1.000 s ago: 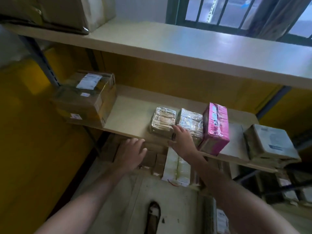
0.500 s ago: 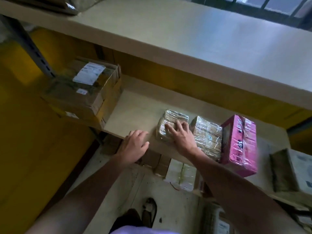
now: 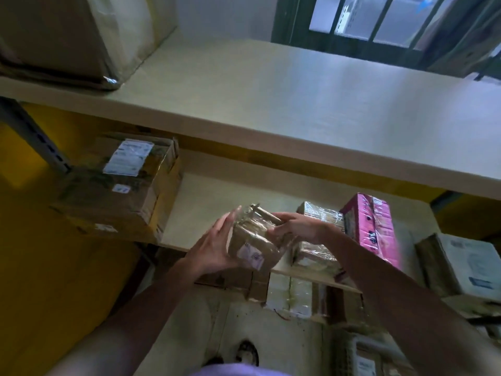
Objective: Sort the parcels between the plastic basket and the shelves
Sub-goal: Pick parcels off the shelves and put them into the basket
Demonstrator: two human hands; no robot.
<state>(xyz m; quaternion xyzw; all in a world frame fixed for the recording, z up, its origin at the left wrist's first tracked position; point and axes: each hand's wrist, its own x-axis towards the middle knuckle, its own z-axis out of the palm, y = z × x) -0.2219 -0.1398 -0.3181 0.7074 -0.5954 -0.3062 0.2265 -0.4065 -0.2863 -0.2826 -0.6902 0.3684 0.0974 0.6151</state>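
**Brown, tape-slick parcel (image 3: 252, 240) — keep both hands on it**

Right fingers (image 3: 276, 229) curl over the parcel's upper right edge and pinch it. Left fingers (image 3: 227, 221) lie straight and close together, flat against its left side. So the right hand (image 3: 295, 226) grips while the left hand (image 3: 214, 245) only props. The parcel hangs tilted, just above the front edge of the middle shelf (image 3: 217, 196). Its glossy wrap looks slippery — closing the left hand round it before turning away seems wise. Just right, a wrapped twin (image 3: 317, 256) and a pink parcel (image 3: 371, 226) stand close, so drawing straight back should clear them.
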